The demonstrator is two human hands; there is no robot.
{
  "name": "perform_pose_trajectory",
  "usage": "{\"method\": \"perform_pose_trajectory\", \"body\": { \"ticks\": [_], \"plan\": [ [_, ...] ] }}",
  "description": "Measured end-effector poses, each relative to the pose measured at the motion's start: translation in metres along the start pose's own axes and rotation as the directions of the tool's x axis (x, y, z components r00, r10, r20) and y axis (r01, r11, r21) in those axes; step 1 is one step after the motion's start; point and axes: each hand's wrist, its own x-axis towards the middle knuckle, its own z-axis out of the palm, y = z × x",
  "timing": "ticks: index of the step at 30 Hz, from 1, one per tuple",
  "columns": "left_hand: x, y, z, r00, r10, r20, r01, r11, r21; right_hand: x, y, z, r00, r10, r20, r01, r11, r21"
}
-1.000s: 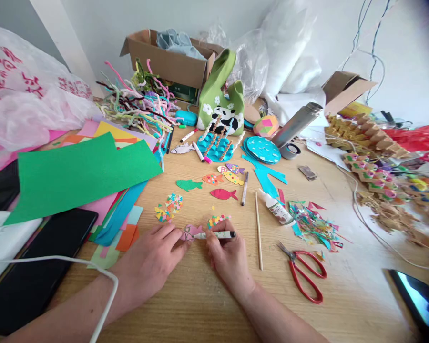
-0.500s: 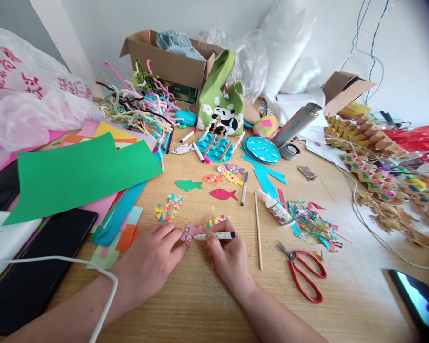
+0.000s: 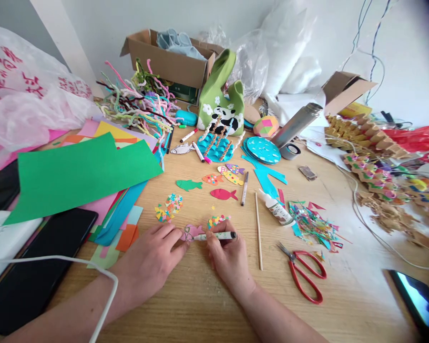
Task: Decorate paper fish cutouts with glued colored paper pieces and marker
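A pink paper fish (image 3: 193,231) with dark marker lines lies on the table, its left end under the fingertips of my left hand (image 3: 156,255). My right hand (image 3: 230,259) is closed around a marker (image 3: 219,235), whose tip touches the fish's body. Just beyond are small heaps of paper confetti, one (image 3: 218,220) behind the marker and another (image 3: 173,202) past my left fingers. Farther back lie a green paper fish (image 3: 188,185), a red paper fish (image 3: 223,194) and several decorated ones.
Right of my hands lie a wooden stick (image 3: 258,233), red-handled scissors (image 3: 303,271), a glue bottle (image 3: 278,209) and paper scraps (image 3: 316,226). Green paper (image 3: 82,174) and a black phone-like slab (image 3: 39,271) are at left. A white cable (image 3: 107,272) crosses over my left forearm.
Almost nothing differs. The marker tip has shifted very slightly on the pink fish; both hands keep their places.
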Motion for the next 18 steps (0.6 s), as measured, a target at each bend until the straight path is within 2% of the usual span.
{"method": "perform_pose_trajectory", "body": {
  "ticks": [6, 18],
  "plan": [
    [0.0005, -0.0006, -0.0002, 1.0, 0.006, -0.002, -0.006, 1.0, 0.015, -0.0011, -0.0018, -0.0006, 0.999, -0.009, 0.033, 0.009, 1.0, 0.003],
    [0.0002, -0.0003, -0.0003, 1.0, 0.012, -0.022, -0.011, 0.999, 0.035, -0.001, -0.0029, -0.0003, 1.0, 0.013, 0.026, -0.013, 1.0, -0.007]
  ]
}}
